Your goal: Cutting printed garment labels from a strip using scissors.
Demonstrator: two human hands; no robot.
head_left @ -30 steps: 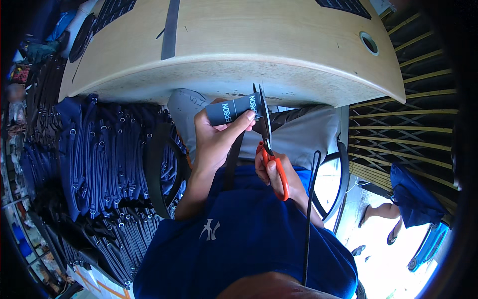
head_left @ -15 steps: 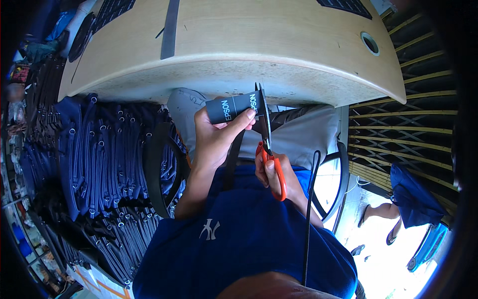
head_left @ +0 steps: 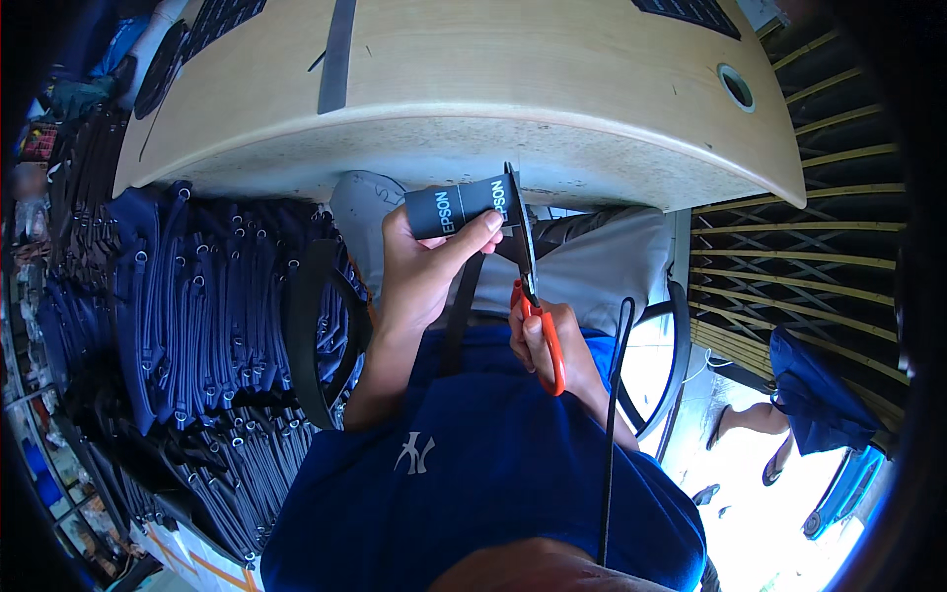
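Note:
My left hand [head_left: 426, 266] pinches a dark grey strip [head_left: 457, 209] with white lettering between thumb and fingers, just in front of the table edge. In my right hand [head_left: 546, 340] are scissors [head_left: 531, 276] with orange-red handles, their blades pointing away from me. The blades lie across the right end of the strip and look closed or nearly so. My right fingers wrap round the handles.
The wooden table [head_left: 552, 69] has a round hole [head_left: 735, 88], a long grey strip [head_left: 337, 59] and dark printed sheets [head_left: 691, 15]. Many navy straps with metal rings [head_left: 202, 306] are stacked at left. A folding gate [head_left: 799, 227] and another person's leg [head_left: 755, 421] are at right.
The scissor blades have come together at the strip's right end. Both hands and the strip stay almost in place.

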